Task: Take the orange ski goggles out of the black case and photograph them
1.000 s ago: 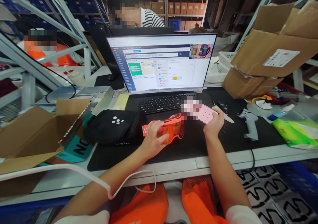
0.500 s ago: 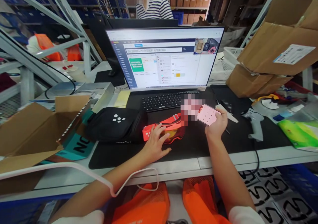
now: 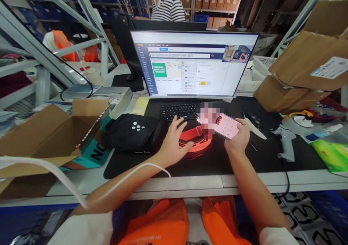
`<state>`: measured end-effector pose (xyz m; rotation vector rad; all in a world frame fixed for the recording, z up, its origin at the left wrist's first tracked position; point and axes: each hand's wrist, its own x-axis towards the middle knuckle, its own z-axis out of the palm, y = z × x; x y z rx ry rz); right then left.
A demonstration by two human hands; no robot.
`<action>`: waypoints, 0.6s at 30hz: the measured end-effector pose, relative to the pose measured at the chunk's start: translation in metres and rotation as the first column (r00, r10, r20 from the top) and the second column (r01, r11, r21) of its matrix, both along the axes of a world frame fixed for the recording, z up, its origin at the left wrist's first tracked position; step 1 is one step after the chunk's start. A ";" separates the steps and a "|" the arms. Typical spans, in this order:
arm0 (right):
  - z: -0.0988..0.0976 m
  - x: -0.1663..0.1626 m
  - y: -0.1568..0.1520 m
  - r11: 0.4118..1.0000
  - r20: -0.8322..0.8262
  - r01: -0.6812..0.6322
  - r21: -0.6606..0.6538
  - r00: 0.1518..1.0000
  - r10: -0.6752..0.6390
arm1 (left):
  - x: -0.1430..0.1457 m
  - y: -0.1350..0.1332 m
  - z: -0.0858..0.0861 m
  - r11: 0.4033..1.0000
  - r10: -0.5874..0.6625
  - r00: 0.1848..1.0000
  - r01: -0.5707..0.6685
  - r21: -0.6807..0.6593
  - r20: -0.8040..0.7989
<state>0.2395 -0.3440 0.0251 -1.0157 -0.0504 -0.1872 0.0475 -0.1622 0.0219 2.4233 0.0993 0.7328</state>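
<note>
My right hand [image 3: 238, 139] grips a smartphone [image 3: 227, 126] with a pink screen, its face turned up toward me. A blurred patch covers the phone's left part. My left hand [image 3: 174, 143] is open, fingers spread toward the keyboard, over the left side of red ski goggles [image 3: 200, 148]. Whether its thumb touches the goggles I cannot tell. The goggles lie on the black desk mat [image 3: 160, 167], their strap partly hidden by the hand and the blur. To the left of that hand lies a black zip case [image 3: 133, 131] with white dots.
A monitor [image 3: 194, 67] stands behind the keyboard [image 3: 178, 111]. An open cardboard box [image 3: 51, 129] is at left. On the right are a barcode scanner [image 3: 285, 143], a green packet [image 3: 330, 152] and stacked boxes [image 3: 307, 63]. A white cable [image 3: 59, 179] crosses my left forearm.
My left hand has risen off the goggles' strap and moved toward the keyboard. The goggles have turned, so the yellow lens no longer shows. The phone remains in my right hand. My view has shifted left.
</note>
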 end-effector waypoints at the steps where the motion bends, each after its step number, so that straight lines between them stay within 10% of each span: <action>1: 0.007 -0.001 0.005 1.000 0.006 -0.019 0.005 1.000 0.019 | 0.010 0.003 0.006 0.996 0.003 1.000 -0.003 -0.087 -0.001; 6: 0.040 -0.010 0.045 0.997 0.096 -0.080 0.015 0.992 0.078 | 0.062 0.003 0.030 0.796 -0.176 0.979 0.204 -0.569 0.105; 12: 0.047 -0.028 0.093 0.969 0.182 -0.217 -0.117 0.955 0.235 | 0.083 -0.007 0.062 0.085 -0.084 0.873 0.486 -0.870 0.480; 18: 0.044 -0.029 0.089 0.824 0.153 -0.456 -0.337 0.837 0.526 | 0.077 0.009 0.077 -0.118 0.193 0.877 0.465 -0.877 0.439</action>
